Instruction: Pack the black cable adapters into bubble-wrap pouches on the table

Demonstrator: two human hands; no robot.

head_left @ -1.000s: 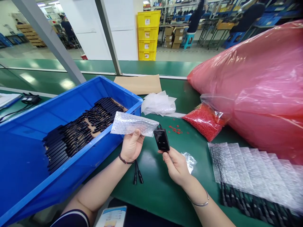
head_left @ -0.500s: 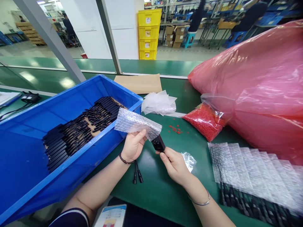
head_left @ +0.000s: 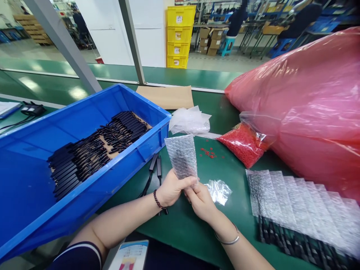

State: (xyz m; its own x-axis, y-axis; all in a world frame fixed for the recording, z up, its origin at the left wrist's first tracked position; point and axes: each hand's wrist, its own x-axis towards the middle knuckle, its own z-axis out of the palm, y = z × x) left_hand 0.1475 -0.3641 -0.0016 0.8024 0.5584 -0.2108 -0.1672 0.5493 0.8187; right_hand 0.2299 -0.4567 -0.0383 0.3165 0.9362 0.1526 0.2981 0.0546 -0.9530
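A bubble-wrap bag point(head_left: 182, 155) stands upright between my hands, a dark shape showing through it. My left hand point(head_left: 174, 188) is closed on the bag's lower left side, thumb across its front. Against that thumb, my right hand point(head_left: 200, 198) grips the bag's bottom end with closed fingers; the black device's end there is hidden by the hands. To the left, two slim black devices with cables point(head_left: 159, 167) lie on the green table point(head_left: 180, 228), partly behind my left wrist.
A blue bin point(head_left: 135, 159) holding rows of black cabled devices point(head_left: 67, 172) is at left. Small red rings point(head_left: 208, 153), a bag of red rings point(head_left: 244, 144) and crumpled clear plastic point(head_left: 218, 191) lie around. Filled bubble-wrap bags point(head_left: 298, 206) overlap at right, before a large pink bag point(head_left: 303, 97).
The black device has gone into the bubble-wrap bag. The bag has turned from slanting to upright, and my hands have come together at its lower end.
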